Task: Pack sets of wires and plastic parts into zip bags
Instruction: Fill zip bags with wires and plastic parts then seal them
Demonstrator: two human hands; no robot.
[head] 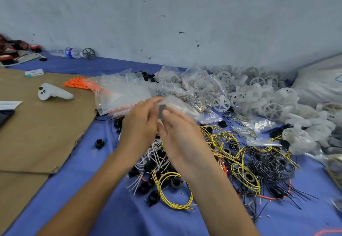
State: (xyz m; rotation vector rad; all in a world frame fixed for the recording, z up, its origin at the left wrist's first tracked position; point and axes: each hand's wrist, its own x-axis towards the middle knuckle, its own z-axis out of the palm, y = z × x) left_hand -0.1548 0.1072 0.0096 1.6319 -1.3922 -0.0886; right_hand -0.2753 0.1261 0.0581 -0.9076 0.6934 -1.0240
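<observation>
My left hand (140, 124) and my right hand (177, 136) meet above the blue cloth, both blurred by motion. Together they hold a small clear zip bag (177, 104) with a dark grey part (162, 111) showing between the fingertips. Below them lies a tangle of yellow wires (218, 139), black wires (272, 169) and white wires (148, 161) mixed with black plastic rings (174, 183). White plastic wheels (221, 104) are heaped at the right. A stack of empty zip bags (120, 95) lies just beyond my left hand.
Brown cardboard (37, 124) covers the left of the blue cloth (111, 217), with a white controller (53, 93) on it. Orange wires (77, 84) lie by the bags. A water bottle (70, 52) rests at the wall. A big white sack (322, 86) sits far right.
</observation>
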